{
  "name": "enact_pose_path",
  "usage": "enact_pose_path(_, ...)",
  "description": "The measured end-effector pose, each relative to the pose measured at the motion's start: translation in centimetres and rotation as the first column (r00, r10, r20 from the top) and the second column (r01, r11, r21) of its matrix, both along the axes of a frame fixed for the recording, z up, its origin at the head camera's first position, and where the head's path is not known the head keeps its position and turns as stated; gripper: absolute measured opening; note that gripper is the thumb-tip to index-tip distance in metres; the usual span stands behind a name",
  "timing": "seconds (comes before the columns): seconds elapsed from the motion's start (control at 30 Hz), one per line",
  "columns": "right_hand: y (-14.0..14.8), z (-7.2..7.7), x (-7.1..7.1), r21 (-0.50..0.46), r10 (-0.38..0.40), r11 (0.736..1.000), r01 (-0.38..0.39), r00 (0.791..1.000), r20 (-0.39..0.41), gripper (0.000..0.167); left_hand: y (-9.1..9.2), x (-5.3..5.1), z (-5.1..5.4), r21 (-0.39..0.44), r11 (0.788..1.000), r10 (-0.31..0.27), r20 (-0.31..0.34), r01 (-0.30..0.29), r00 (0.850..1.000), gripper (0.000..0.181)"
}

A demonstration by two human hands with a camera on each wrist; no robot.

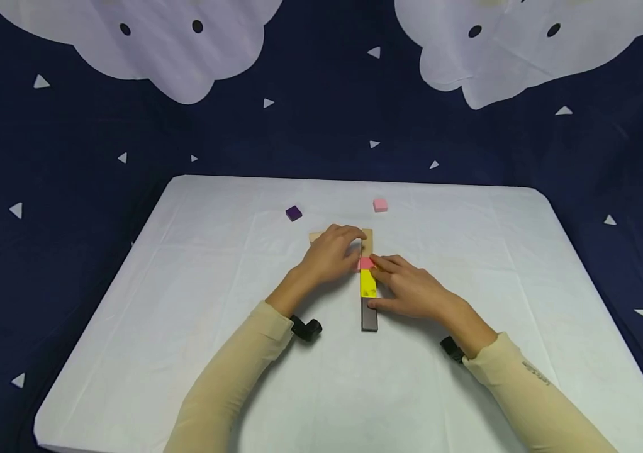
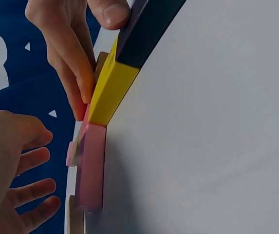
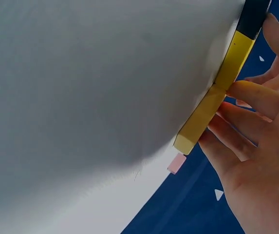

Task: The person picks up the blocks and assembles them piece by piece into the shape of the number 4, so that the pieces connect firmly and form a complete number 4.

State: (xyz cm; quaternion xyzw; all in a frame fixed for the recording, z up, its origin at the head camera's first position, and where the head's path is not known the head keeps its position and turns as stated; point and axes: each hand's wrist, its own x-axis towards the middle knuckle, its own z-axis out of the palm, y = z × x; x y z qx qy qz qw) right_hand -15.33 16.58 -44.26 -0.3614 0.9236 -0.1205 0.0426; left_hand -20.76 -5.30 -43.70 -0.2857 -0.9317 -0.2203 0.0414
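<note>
A row of blocks runs across the table: a tan block (image 1: pixel 368 242), a small pink block (image 1: pixel 367 263), a yellow block (image 1: pixel 368 286) and a dark grey block (image 1: pixel 369 318). Along its right side lies my right hand (image 1: pixel 412 290), fingertips touching the row and thumb against the dark block. Left of the row hovers my left hand (image 1: pixel 329 255), its fingers relaxed and apart with nothing held. A longer pink block (image 2: pixel 91 165) sits at the row's left side, mostly hidden by the left hand in the head view. Another tan block (image 1: pixel 314 236) shows partly behind that hand.
A purple block (image 1: pixel 294 213) and a separate pink block (image 1: pixel 380 205) lie toward the far side of the white table (image 1: pixel 185 283). Behind it hangs a dark blue cloth (image 1: pixel 321 138) with clouds and triangles.
</note>
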Motion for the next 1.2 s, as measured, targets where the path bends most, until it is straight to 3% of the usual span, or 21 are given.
enact_pose_path(0.53,0.0,0.1,0.0,-0.008,-0.003,1.0,0.003,1.0,-0.019,0.075,2.3,-2.7,-0.3,-0.102,0.994,0.048,0.012,-0.047,0.999,0.036)
enact_pose_path(0.8,0.1,0.0,0.0,-0.004,0.008,1.0,-0.008,0.999,-0.031,0.075,2.6,-3.5,-0.7,-0.144,0.988,0.053,0.037,-0.047,0.998,0.039)
enact_pose_path(1.07,0.1,-0.3,0.0,-0.013,0.023,1.0,-0.023,0.999,-0.023,0.075,2.1,-4.1,-1.1,-0.135,0.989,0.066,0.031,-0.062,0.997,0.039)
enact_pose_path(1.2,0.1,-0.2,0.1,-0.012,0.016,1.0,-0.016,1.0,-0.024,0.076,1.3,-4.5,-1.1,-0.066,0.993,0.102,0.01,-0.101,0.995,0.037)
